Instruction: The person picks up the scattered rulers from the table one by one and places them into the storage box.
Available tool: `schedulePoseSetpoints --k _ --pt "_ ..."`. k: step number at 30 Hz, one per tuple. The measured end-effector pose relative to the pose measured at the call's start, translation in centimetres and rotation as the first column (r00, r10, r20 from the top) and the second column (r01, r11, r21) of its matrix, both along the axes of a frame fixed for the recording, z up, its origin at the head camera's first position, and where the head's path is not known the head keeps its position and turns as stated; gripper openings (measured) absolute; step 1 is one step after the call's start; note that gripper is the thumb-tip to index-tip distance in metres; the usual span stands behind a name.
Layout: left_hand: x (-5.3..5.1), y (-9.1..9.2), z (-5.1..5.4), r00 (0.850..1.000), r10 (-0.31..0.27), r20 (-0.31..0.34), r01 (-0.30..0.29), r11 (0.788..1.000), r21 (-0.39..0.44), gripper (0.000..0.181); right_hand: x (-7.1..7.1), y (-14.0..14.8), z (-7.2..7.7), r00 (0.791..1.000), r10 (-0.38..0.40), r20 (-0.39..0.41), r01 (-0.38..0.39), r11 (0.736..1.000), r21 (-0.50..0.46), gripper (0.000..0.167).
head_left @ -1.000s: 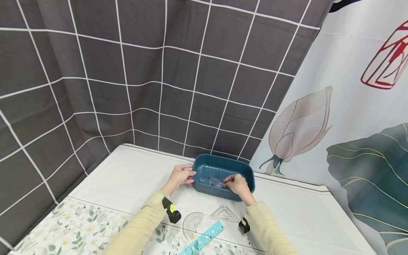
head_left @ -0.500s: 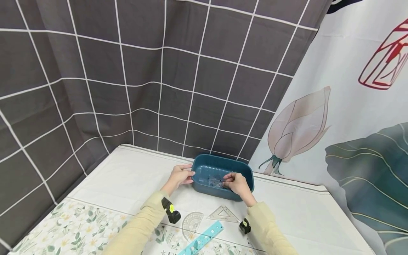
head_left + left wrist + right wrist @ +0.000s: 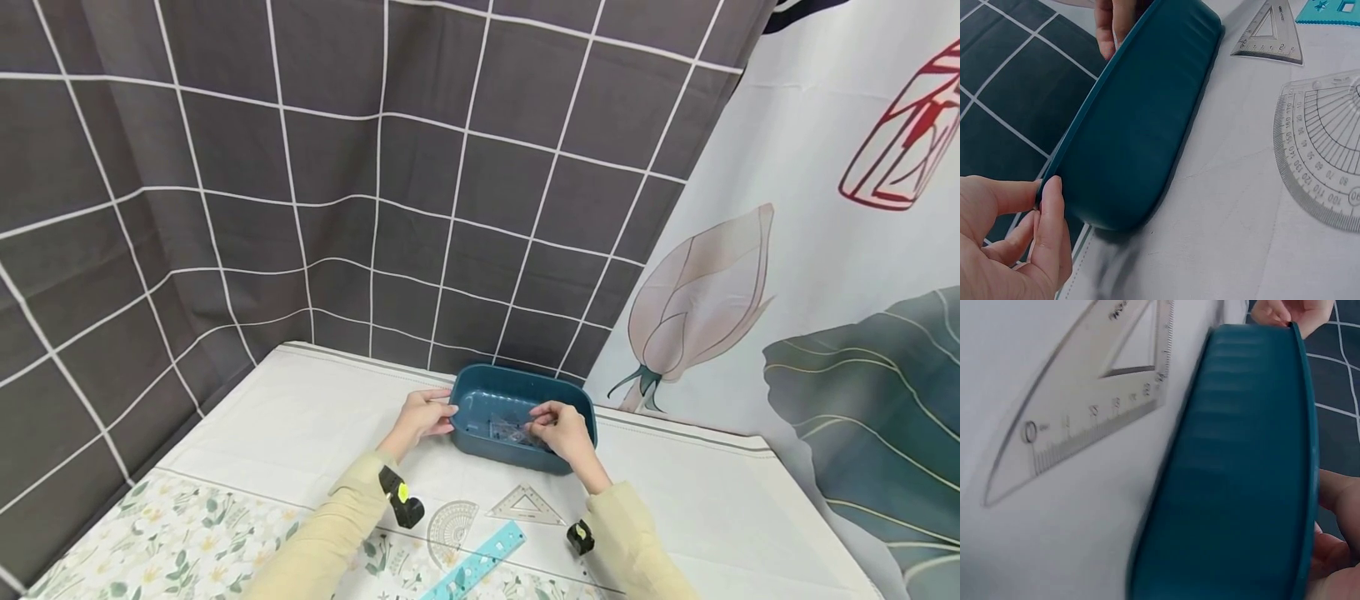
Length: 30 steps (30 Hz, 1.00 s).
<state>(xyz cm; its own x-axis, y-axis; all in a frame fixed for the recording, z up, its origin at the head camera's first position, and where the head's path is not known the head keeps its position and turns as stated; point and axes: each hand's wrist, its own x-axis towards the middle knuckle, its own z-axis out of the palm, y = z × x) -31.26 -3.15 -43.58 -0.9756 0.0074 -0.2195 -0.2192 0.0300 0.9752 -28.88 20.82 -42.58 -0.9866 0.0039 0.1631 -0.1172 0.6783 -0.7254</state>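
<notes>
A dark teal bin (image 3: 495, 450) stands near the back edge of the white table. My left hand (image 3: 422, 417) pinches its left rim between thumb and fingers; the left wrist view shows this hand (image 3: 1019, 240) at the rim of the bin (image 3: 1129, 125). My right hand (image 3: 562, 433) reaches over the near wall into the bin, fingers bent beside small clear pieces (image 3: 506, 429) on its floor. Whether the fingertips hold one cannot be told. In the right wrist view the bin wall (image 3: 1229, 475) hides most of this hand (image 3: 1338, 550).
Nearer than the bin lie a clear set square (image 3: 525, 506), a clear protractor (image 3: 451, 527) and a light-blue ruler (image 3: 480, 565). A dark grid-patterned curtain (image 3: 337, 208) hangs behind the table, and a white flower-printed cloth (image 3: 810, 250) at the right.
My right hand has shifted slightly to the right within the bin, and its wrist has moved outward. My left hand keeps its grip on the rim.
</notes>
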Motion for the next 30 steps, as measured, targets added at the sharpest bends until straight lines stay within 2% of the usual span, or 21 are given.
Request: schedulePoseSetpoints --k 12,21,30 --pt "0.0 -0.1 0.0 1.000 0.003 0.009 -0.003 1.000 -0.011 0.046 1.4 1.0 1.4 1.000 0.027 0.011 -0.026 0.997 -0.079 0.010" --pt "0.0 -0.2 0.1 1.000 -0.002 0.013 0.002 1.000 0.005 0.046 3.8 1.5 2.5 0.998 0.067 -0.005 -0.067 0.998 -0.010 0.011" --pt "0.0 -0.1 0.2 1.000 -0.006 0.018 0.006 1.000 0.019 0.046 6.1 1.5 2.4 0.986 0.140 0.095 -0.136 0.990 -0.043 0.015"
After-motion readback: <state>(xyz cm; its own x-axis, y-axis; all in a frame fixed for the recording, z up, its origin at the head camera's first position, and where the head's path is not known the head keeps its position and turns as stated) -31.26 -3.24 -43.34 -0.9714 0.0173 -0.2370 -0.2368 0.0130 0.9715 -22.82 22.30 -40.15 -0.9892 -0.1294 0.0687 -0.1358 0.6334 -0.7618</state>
